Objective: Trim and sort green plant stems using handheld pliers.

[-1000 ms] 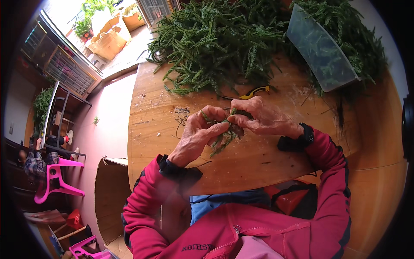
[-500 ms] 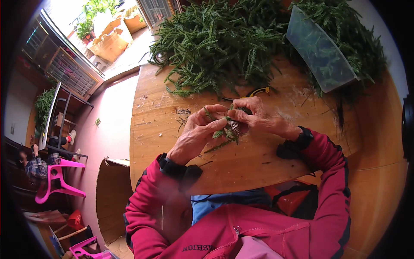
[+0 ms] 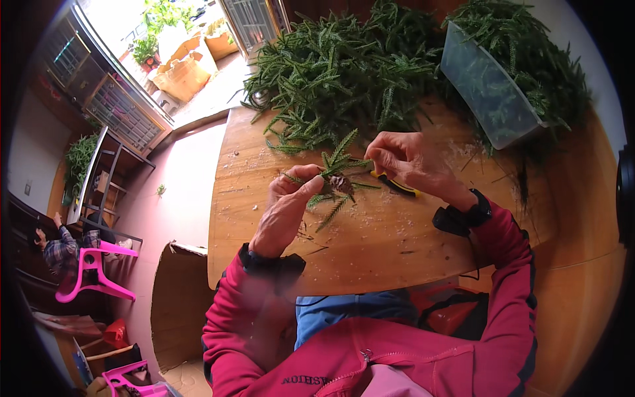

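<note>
My left hand (image 3: pixel 288 206) pinches a green artificial pine sprig (image 3: pixel 338 157) between thumb and fingers, above the wooden table. A brown pine cone (image 3: pixel 341 185) sits in the middle of the sprig, and its needled twigs fan out around it. My right hand (image 3: pixel 411 162) is closed, with its thumb and forefinger pinched at the tip of a twig on the sprig's right side. Below the right hand, pliers with black and yellow handles (image 3: pixel 402 188) lie on the table, partly hidden by that hand.
A large heap of green pine sprigs (image 3: pixel 344 73) covers the table's far side. A translucent plastic bin (image 3: pixel 489 92) tilts at the far right among more sprigs. Scraps litter the wooden tabletop (image 3: pixel 370 251). A cardboard box (image 3: pixel 178 304) stands at left; beyond, a person (image 3: pixel 63 248) sits near a pink stool (image 3: pixel 92 274).
My hands have moved apart; the right one shifted right and up, from over the pine cone to a twig tip. The sprig now shows spread out, and more of the pliers is visible.
</note>
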Motion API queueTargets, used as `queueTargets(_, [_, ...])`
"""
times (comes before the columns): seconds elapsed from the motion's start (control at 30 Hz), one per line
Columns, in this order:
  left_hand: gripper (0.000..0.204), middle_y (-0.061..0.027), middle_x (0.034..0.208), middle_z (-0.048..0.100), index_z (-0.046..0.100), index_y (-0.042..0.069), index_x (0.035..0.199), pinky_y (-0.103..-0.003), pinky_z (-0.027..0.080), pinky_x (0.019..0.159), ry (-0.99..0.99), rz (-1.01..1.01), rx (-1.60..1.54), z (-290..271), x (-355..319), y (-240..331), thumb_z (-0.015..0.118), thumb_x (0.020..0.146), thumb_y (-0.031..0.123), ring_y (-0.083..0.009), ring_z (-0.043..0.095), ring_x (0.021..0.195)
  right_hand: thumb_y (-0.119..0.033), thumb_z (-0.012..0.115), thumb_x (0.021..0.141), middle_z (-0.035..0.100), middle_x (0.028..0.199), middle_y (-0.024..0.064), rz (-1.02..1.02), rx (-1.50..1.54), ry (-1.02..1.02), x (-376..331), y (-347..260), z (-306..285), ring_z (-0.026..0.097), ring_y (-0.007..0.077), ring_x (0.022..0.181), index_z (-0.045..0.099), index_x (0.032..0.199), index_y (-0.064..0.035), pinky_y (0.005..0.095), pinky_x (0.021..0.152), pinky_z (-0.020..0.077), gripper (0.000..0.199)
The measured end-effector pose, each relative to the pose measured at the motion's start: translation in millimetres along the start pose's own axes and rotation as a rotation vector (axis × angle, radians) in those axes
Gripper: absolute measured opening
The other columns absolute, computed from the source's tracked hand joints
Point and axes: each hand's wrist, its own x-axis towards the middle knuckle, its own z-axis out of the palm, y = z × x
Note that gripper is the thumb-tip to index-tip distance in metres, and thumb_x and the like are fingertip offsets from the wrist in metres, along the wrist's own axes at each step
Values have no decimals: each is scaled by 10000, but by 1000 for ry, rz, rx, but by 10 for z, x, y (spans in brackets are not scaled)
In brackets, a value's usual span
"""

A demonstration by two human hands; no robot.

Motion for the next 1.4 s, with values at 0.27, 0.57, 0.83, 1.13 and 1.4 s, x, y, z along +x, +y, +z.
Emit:
queueTargets(0.27, [173, -70, 1007, 662, 598, 32, 1112, -318, 512, 854, 147, 45, -136, -21, -339, 96, 577, 951, 90, -156, 636, 931, -67, 659, 879, 629, 788, 42, -346, -230, -93, -61, -17, 133, 586, 109, 688, 630, 971, 0, 254, 599, 470, 118])
queueTargets(0.57, [190, -87, 1044, 649, 573, 51, 1141, -352, 515, 912, 74, 22, -231, 300, -262, -192, 557, 968, 127, -190, 637, 989, -17, 685, 785, 629, 839, 106, -578, -296, 93, -142, 37, 433, 614, 272, 770, 653, 874, -20, 354, 672, 498, 94])
queueTargets(0.83, [172, -75, 1058, 648, 600, 49, 1116, -314, 514, 893, 74, 2, -178, 341, -252, -186, 573, 956, 106, -167, 633, 980, 28, 699, 775, 624, 832, 82, -529, -318, 116, -123, 26, 305, 623, 203, 784, 650, 880, -7, 304, 644, 509, 121])
queueTargets(1.13, [189, -50, 1026, 655, 607, 20, 1123, -278, 502, 874, 190, 33, -38, 196, -391, 27, 572, 942, 64, -163, 627, 1000, 37, 688, 783, 627, 817, 81, -571, -317, 136, -151, -108, 258, 629, 198, 750, 653, 890, -9, 294, 634, 513, 121])
queueTargets(1.4, [201, -119, 1063, 660, 590, 3, 1131, -331, 493, 889, 285, 291, -45, -209, -864, 299, 543, 951, 79, -196, 625, 984, 49, 657, 810, 640, 836, 73, -585, -412, 14, -142, -78, 140, 641, 190, 760, 652, 910, -8, 277, 653, 529, 115])
